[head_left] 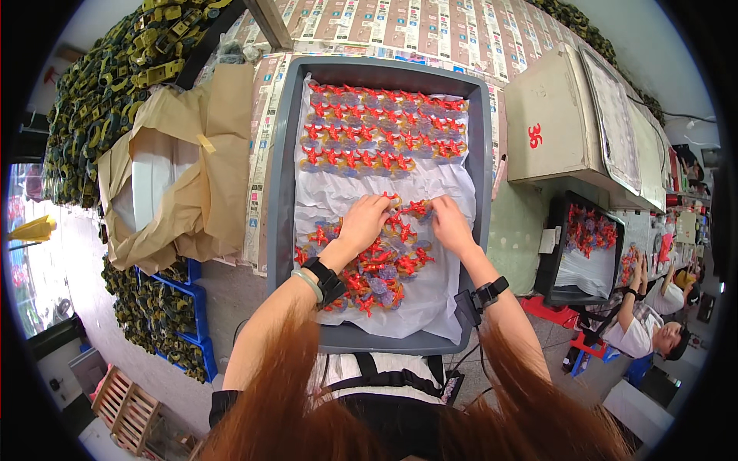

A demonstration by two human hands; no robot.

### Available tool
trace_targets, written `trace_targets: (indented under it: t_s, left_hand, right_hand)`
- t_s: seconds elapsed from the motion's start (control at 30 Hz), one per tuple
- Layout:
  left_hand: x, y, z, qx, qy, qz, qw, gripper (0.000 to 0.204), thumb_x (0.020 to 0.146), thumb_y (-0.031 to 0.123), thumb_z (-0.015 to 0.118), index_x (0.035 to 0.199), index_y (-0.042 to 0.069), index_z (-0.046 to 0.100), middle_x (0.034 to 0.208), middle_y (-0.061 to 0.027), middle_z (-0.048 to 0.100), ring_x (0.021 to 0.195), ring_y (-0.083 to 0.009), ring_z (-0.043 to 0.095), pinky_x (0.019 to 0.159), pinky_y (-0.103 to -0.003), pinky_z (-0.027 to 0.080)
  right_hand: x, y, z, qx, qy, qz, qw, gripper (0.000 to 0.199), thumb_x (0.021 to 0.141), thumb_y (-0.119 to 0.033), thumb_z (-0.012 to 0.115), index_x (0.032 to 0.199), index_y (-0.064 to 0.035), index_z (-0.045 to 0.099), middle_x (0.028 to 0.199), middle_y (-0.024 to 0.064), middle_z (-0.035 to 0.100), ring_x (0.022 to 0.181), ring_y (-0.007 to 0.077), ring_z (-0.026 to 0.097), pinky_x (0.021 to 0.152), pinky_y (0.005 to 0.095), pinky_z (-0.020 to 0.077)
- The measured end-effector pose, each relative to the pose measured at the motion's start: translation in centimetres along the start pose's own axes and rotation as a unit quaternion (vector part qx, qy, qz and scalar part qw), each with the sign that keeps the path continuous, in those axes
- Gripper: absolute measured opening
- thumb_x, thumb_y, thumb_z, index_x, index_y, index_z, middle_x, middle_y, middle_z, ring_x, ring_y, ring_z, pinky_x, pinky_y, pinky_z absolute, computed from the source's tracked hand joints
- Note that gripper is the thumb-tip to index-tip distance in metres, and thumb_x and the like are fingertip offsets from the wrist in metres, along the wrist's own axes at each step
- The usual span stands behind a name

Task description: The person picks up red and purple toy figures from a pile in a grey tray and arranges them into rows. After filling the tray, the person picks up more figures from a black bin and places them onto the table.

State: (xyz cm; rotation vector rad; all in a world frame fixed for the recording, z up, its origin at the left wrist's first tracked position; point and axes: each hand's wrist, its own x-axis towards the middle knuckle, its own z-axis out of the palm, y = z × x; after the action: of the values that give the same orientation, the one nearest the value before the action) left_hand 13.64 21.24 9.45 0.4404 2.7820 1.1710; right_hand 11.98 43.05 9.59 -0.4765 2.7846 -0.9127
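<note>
Grey tray (285,169): left hand (363,223) and right hand (451,224) midway, fingers bent, grip unclear; jumbled red-topped figurines (378,260) in its near half may snag if pulled.

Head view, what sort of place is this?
Probably a factory workshop: many red figures set out in a gray tray, heaps of green parts at the left, and a co-worker at the right, near a black tray of similar pieces.
</note>
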Motion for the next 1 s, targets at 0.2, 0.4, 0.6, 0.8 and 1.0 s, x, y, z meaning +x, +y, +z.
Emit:
trace_targets:
  t_s: [0.2, 0.4, 0.6, 0.8, 1.0]
  left_hand:
    - [1.0, 0.7, -0.7, -0.03, -0.036, 0.023, 0.999, 0.014, 0.075, 0.008, 0.058, 0.087, 0.005, 0.053, 0.084, -0.0093, 0.056, 0.085, -0.0291, 0.051, 0.076, -0.037, 0.041]
    - [4.4, 2.8, -2.4, -0.059, -0.022, 0.072, 0.995, 0.012, 0.075, 0.008, 0.058, 0.086, 0.005, 0.054, 0.085, -0.0069, 0.057, 0.087, -0.0264, 0.051, 0.077, -0.036, 0.039]
    - [8.8, 1.6, 2.2, 0.066, 0.045, 0.093, 0.993, 0.012, 0.076, 0.009, 0.054, 0.088, 0.009, 0.057, 0.088, -0.0042, 0.056, 0.09, -0.0229, 0.051, 0.081, -0.037, 0.035]
    - [10.2, 1.1, 4.5, 0.138, 0.013, 0.06, 0.989, 0.014, 0.079, 0.013, 0.051, 0.091, 0.011, 0.059, 0.09, -0.0033, 0.056, 0.092, -0.0217, 0.051, 0.082, -0.038, 0.033]
    - [10.4, 0.1, 3.5, 0.096, -0.024, 0.029, 0.995, 0.014, 0.079, 0.015, 0.052, 0.091, 0.013, 0.06, 0.088, -0.0034, 0.058, 0.091, -0.0219, 0.053, 0.08, -0.039, 0.033]
  right_hand:
    - [-0.1, -0.8, 0.4, -0.139, -0.061, -0.114, 0.982, 0.02, 0.068, -0.001, 0.054, 0.086, -0.0081, 0.055, 0.086, 0.01, 0.051, 0.087, 0.0281, 0.05, 0.075, 0.0368, 0.0417]
    - [0.3, -0.5, -1.6, 0.011, -0.03, -0.035, 0.999, 0.015, 0.069, -0.004, 0.059, 0.083, -0.0062, 0.054, 0.087, 0.0106, 0.052, 0.081, 0.0308, 0.053, 0.07, 0.0386, 0.0439]
    - [2.4, -0.4, -4.3, -0.033, 0.092, 0.011, 0.995, 0.012, 0.075, -0.007, 0.056, 0.086, -0.0039, 0.051, 0.091, 0.0116, 0.053, 0.079, 0.033, 0.056, 0.067, 0.0407, 0.0463]
    - [5.7, 1.5, -2.0, -0.106, 0.004, -0.009, 0.994, 0.011, 0.076, -0.006, 0.05, 0.087, -0.003, 0.052, 0.089, 0.013, 0.053, 0.081, 0.0326, 0.055, 0.067, 0.0407, 0.0456]
    - [5.9, 1.3, -1.4, -0.086, 0.023, -0.006, 0.996, 0.011, 0.075, -0.006, 0.05, 0.086, -0.0032, 0.053, 0.087, 0.0143, 0.054, 0.084, 0.0322, 0.054, 0.071, 0.0408, 0.0442]
